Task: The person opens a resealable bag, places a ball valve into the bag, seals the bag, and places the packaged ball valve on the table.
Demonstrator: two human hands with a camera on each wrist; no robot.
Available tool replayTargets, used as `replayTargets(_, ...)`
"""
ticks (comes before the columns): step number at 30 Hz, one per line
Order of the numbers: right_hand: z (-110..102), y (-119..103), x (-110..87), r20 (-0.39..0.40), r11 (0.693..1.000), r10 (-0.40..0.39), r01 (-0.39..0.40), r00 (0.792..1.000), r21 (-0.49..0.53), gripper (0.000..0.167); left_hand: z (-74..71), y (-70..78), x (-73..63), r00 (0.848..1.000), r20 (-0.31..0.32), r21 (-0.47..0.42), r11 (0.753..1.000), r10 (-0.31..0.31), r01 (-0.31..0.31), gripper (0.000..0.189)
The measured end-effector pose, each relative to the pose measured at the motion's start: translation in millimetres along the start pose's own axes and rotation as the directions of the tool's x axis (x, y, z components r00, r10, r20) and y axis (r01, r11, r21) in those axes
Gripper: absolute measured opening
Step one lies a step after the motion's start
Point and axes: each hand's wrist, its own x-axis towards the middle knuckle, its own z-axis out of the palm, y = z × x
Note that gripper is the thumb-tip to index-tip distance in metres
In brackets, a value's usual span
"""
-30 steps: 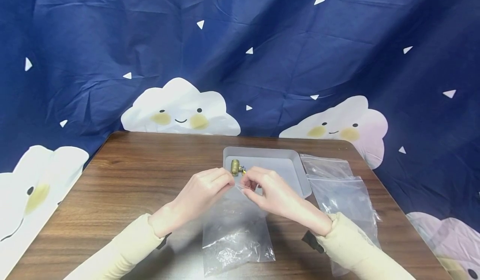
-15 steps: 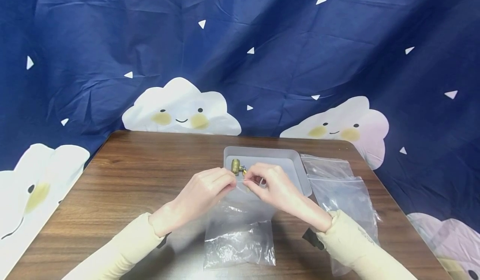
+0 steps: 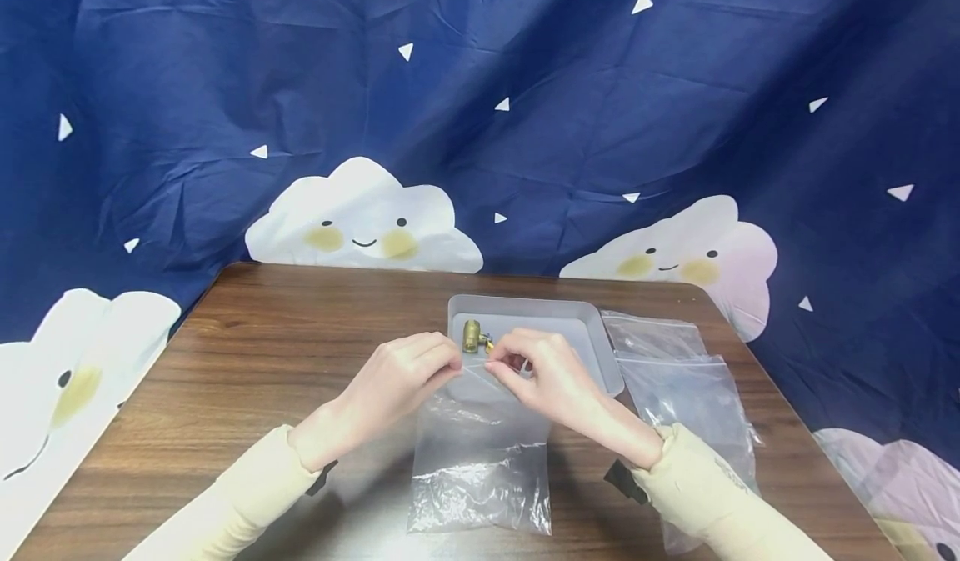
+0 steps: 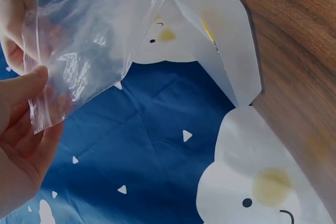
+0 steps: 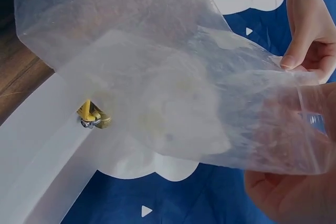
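Observation:
A clear zip bag (image 3: 480, 478) hangs from both hands, its lower end towards the table's front. My left hand (image 3: 401, 373) pinches one top corner between thumb and fingers; in the left wrist view the left thumb (image 4: 32, 82) lies over the zip strip. The other side of the bag's mouth is pinched by my right hand (image 3: 546, 373), its fingers curled. Between the fingertips the top edge runs nearly straight. Just beyond the hands, a brass valve (image 3: 471, 337) with a yellow handle lies in a grey tray (image 3: 525, 304); in the right wrist view its yellow part (image 5: 88, 111) shows beside the bag.
Two more clear zip bags, a rear one (image 3: 652, 333) and a front one (image 3: 690, 390), lie overlapping right of the tray, partly under the right sleeve (image 3: 697, 486). The brown wooden table (image 3: 315, 319) ends at a blue cloth (image 3: 480, 111) printed with clouds.
My hands have drawn slightly apart, the right first shifting a little right, then the left moving left. The top edge of the bag now stretches between them.

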Motion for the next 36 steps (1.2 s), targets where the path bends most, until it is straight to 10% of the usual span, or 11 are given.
replayTargets(17, -2.7, 0.9, 2.7, 0.037, 1.0, 0.011, -0.012, 0.999, 0.014, 0.006, -4.8, 0.5, -1.3, 1.0, -0.01, -0.003, 1.0, 0.003, -0.003, 0.011)
replayTargets(29, -10.2, 11.3, -1.5, 0.08, 0.972, -0.235, 0.232, 0.969, 0.038, 0.024, -5.7, -9.2, -6.0, 0.999, -0.038, 0.016, 0.999, -0.032, 0.033, 0.015)
replayTargets(36, -18.8, 11.6, -4.3, 0.172, 0.994, -0.101, 0.106, 0.98, -0.022, 0.022, -7.4, -10.2, -10.6, 1.0, -0.007, 0.011, 1.0, -0.001, 0.001, 0.015)
